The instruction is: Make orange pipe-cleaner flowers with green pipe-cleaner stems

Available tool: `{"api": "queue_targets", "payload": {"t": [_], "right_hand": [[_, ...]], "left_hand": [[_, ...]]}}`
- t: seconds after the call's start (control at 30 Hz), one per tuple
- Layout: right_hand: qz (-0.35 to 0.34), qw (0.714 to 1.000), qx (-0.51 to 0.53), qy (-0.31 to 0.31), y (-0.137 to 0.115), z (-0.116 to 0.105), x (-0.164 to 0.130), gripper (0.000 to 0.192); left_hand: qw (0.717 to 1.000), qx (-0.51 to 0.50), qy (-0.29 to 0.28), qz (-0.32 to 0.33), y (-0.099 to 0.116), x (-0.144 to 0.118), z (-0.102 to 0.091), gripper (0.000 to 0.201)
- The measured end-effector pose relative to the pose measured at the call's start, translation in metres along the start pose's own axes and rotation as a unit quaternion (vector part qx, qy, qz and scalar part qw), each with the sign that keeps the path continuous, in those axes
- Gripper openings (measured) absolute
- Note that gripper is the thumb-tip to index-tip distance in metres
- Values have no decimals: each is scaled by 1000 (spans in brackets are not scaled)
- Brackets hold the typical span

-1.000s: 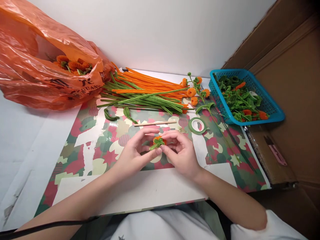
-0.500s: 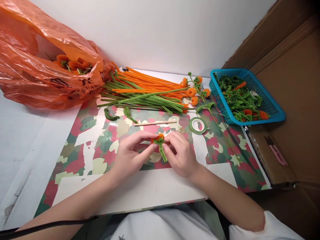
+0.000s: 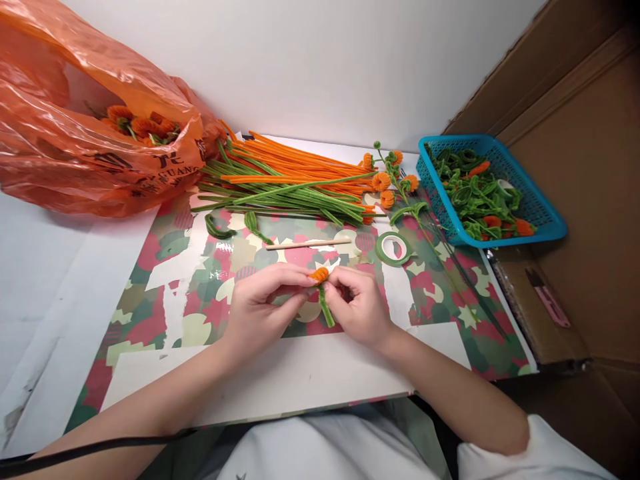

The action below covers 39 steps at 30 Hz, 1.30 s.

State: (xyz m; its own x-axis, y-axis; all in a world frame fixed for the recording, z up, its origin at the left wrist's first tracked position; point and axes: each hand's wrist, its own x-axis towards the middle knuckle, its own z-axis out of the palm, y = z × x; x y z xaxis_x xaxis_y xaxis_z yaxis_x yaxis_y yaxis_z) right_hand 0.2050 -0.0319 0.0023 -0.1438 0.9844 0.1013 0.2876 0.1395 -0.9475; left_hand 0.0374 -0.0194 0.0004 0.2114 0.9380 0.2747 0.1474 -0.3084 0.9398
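Between both hands is a small orange pipe-cleaner pumpkin (image 3: 321, 274) with a green pipe-cleaner stem (image 3: 326, 308) hanging down from it. My left hand (image 3: 267, 300) pinches it from the left, thumb and forefinger together. My right hand (image 3: 357, 303) grips it from the right with curled fingers, which partly hide where the green meets the orange. Just beyond the hands lies a thin wooden stick (image 3: 309, 245). Behind it are a green pipe-cleaner leaf (image 3: 256, 227) and a dark green curved piece (image 3: 218, 227). A roll of green tape (image 3: 393, 249) lies to the right.
Orange pipe cleaners (image 3: 300, 152) and green pipe cleaners (image 3: 300, 200) lie in a pile at the back. An orange plastic bag (image 3: 100, 180) stands left, a blue basket (image 3: 520, 241) of green pieces right. A finished-looking pumpkin sprig (image 3: 395, 177) lies between. A pink-handled knife (image 3: 550, 303) rests on cardboard.
The pumpkin has turned in my fingers, so its ridged orange side shows more and its green part less. Both hands stay in nearly the same place; the view has shifted slightly.
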Motion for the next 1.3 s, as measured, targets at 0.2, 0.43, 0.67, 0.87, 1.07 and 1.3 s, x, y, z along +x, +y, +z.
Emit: {"api": "queue_targets", "payload": {"t": [0.2,0.43,0.67,0.87,1.07,1.3], "right_hand": [[-40,998,-40,4,-1,-11,4,21],[-135,957,-253,-41,-7,-17,9,17],[-124,965,-221,-61,-6,-17,8,23],[-190,950,-248,-27,-3,-17,9,24],[-299,904,-302,37,-1,-15,10,26],[-141,978,-144,57,-2,-6,3,26]], "left_hand": [[990,-67,-7,-126,5,5,3,15],[987,-72,-36,-139,2,7,2,17],[996,23,-71,-57,-2,6,-1,15],[995,56,-82,-8,-3,5,-1,14],[997,24,-73,-7,-3,4,0,18],[969,-194,-57,-145,-5,4,8,29]]}}
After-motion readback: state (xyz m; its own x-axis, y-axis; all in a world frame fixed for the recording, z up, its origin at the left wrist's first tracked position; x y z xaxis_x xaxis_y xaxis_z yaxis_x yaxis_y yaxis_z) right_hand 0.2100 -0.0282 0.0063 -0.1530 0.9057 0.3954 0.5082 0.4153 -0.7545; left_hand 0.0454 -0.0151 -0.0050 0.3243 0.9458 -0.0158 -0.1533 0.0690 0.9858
